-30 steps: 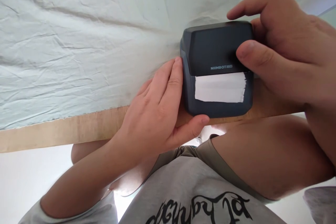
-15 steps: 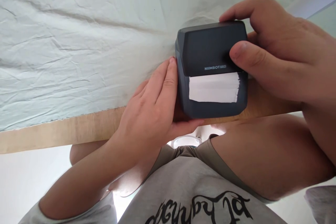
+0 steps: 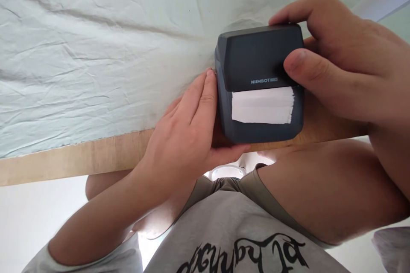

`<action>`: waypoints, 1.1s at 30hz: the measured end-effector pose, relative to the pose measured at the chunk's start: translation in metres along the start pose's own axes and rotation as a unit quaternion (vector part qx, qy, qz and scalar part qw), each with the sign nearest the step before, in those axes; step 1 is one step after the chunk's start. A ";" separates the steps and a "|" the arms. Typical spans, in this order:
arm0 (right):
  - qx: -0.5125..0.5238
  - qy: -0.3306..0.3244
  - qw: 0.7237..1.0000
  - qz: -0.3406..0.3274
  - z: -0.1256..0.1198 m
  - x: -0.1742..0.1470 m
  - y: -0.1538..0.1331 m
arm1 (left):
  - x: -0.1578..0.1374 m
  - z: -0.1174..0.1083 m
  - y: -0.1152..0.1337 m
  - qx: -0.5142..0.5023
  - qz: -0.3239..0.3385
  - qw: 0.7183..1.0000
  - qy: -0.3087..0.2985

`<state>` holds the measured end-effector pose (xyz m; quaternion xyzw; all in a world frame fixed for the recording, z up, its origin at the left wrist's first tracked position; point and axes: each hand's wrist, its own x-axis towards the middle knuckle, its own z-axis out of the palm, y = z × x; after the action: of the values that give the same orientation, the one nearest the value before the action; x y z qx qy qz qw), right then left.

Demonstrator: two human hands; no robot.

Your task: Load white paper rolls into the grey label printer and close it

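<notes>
a pale, creased cloth [image 3: 112, 51] covers most of the surface, stopping short of the near side. below it is the person's grey shirt [image 3: 230, 222], close up to the table, probably so that both arms can work without stretching. a bare wooden edge [image 3: 80, 155] runs between cloth and body.

the right hand [image 3: 352, 59] grips a black device [image 3: 256, 55] at its right side: thumb on the upper face, index finger over the far edge, the other fingers mostly hidden behind. that pinch across a corner seems meant to steady the body. the left hand [image 3: 185, 132] is not closed around anything; its fingers lie straight and together along the device's left side, fingertips at the wall, thumb stretched out below the near edge, likely as a brace against sliding.

the device is between the two hands, over the cloth's border and the wood; whether it rests fully or is slightly raised, i cannot tell. its front faces the person, perhaps for easy viewing. a white strip [image 3: 262, 106] with a ragged right end lies across its lower face, under the small "niimbot" lettering [image 3: 264, 81].
</notes>
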<state>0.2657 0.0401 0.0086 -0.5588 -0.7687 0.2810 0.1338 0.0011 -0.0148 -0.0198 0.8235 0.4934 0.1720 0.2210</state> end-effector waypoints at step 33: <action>0.013 -0.016 1.000 -0.011 -0.002 0.004 0.000 | -0.002 0.000 0.000 0.004 0.010 1.000 0.004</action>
<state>0.2653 0.0441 0.0095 -0.5438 -0.7731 0.2988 0.1316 0.0003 -0.0163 -0.0202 0.8286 0.4870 0.1751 0.2137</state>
